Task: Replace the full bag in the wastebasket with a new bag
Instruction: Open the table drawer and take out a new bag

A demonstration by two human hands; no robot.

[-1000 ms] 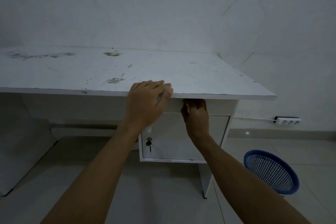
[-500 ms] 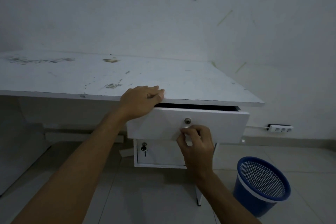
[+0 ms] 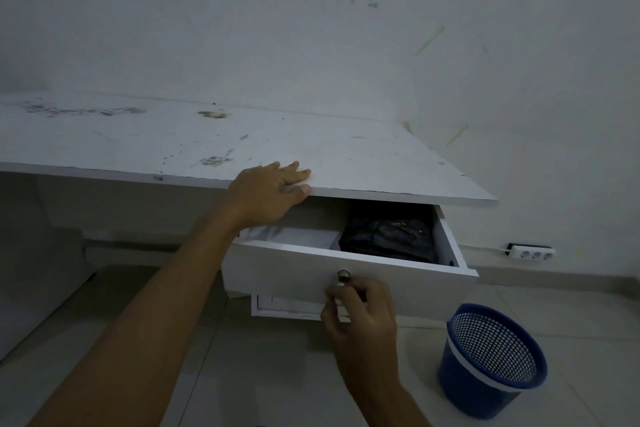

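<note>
Your left hand (image 3: pixel 266 192) rests on the near edge of a scuffed white laminate desk top (image 3: pixel 311 146), fingers straight and flat on the surface, thumb along the edge, holding nothing. Your right hand (image 3: pixel 360 315) is lower and nearer, fingers curled in a narrow pinch at the front of a white drawer (image 3: pixel 284 274), just below its small round metal lock (image 3: pixel 343 276). You cannot tell exactly what the fingertips pinch, because the hand covers it.

The drawer stands pulled out toward you from under the right end of the desk. Inside it, on the right, lies a crumpled bundle of black plastic bags (image 3: pixel 388 239), filling that side up against the drawer's right wall. To the left of the bundle sits something pale and flat, white paper or plastic (image 3: pixel 304 237); you cannot tell which.

Below the drawer, partly hidden by it, is the top of a white cabinet door (image 3: pixel 287 308).

On the pale tiled floor (image 3: pixel 263 374), to the right of your right hand and well apart from the drawer, stands a round blue plastic mesh wastebasket (image 3: pixel 491 360), tilted in this view so its open mouth shows. No liner is visible inside it.

Farther right, against the base of the white wall (image 3: pixel 311 28), lies a white power strip (image 3: pixel 531 253) with its cord running left.
</note>
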